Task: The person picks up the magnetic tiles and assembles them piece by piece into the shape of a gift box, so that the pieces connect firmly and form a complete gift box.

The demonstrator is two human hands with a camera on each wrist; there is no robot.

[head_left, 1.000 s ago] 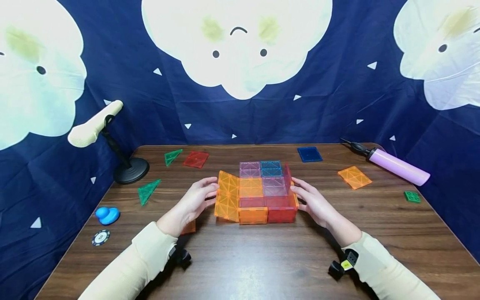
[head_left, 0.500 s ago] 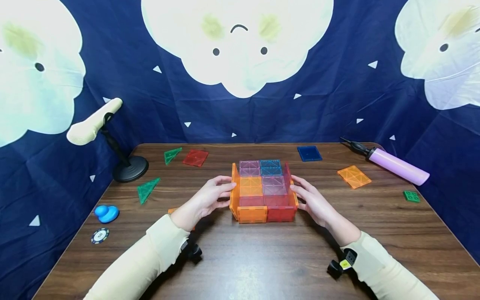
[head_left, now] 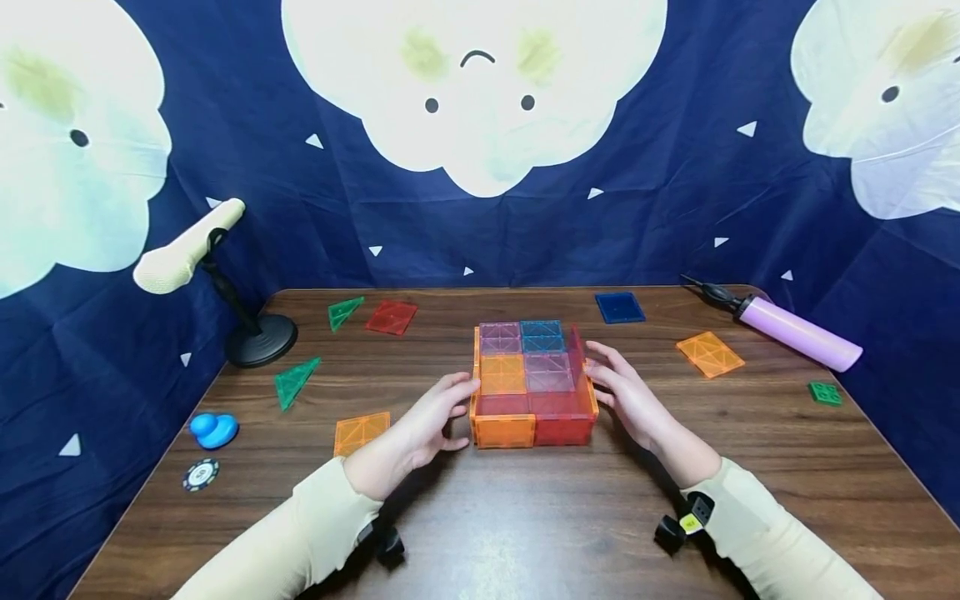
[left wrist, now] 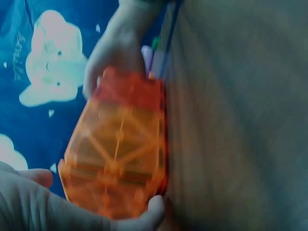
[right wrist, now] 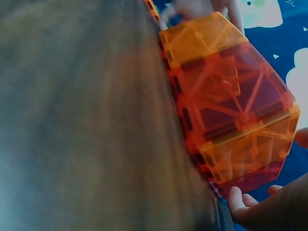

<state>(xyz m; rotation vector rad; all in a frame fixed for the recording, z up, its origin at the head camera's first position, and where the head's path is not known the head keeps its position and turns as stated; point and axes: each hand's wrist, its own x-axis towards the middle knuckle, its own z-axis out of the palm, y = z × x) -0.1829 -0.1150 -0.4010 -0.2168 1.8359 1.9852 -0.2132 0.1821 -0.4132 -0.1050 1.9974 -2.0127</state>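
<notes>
A low open box of translucent magnetic tiles (head_left: 532, 383) sits mid-table, with pink, blue and orange floor squares and orange and red walls. My left hand (head_left: 459, 412) rests with straight fingers against the upright orange left wall (left wrist: 115, 154), thumb near the front corner. My right hand (head_left: 600, 379) lies flat against the right wall, its fingers extended. The left wrist view shows the orange wall close up with my left fingers (left wrist: 29, 202) below it. In the right wrist view the box (right wrist: 231, 106) fills the frame, with my right fingertips (right wrist: 250, 207) at its lower edge.
Loose tiles lie around: an orange square (head_left: 362, 433), two green triangles (head_left: 296, 382), a red square (head_left: 392, 317), a blue square (head_left: 619, 307), another orange square (head_left: 709, 354). A purple pump (head_left: 795, 335) lies at right; a black stand (head_left: 258, 337), blue toy (head_left: 213, 429) and chip (head_left: 201, 475) sit at left.
The orange left wall, leaning outward a second ago, has been swung upright against the box. My left hand followed it rightward, uncovering an orange tile on the table. The right hand barely moved.
</notes>
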